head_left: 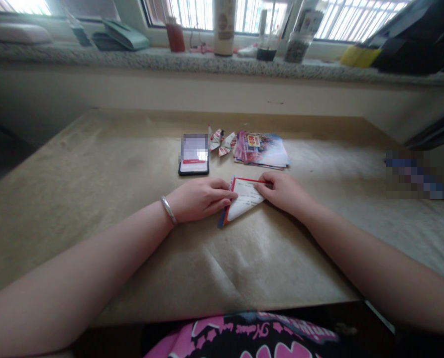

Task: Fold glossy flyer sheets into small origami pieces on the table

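A printed paper sheet (245, 197), folded over into a triangle, lies on the table in front of me. Its upper layer is white with lines of text, and a red and blue edge shows beneath. My left hand (203, 199) rests on its left edge, fingers pressed on the paper. At the upper right corner, my right hand (281, 191) pinches the paper between thumb and fingers. Just beyond are folded paper pieces (222, 141) with pointed tips. A stack of colourful printed sheets (263, 149) lies to their right.
A phone (194, 166) with its screen lit lies beyond my left hand. The table (132, 149) has a brown covering. Bottles and other items stand on the stone window sill (132, 58) behind it. A blurred blue object (419, 176) is at the right.
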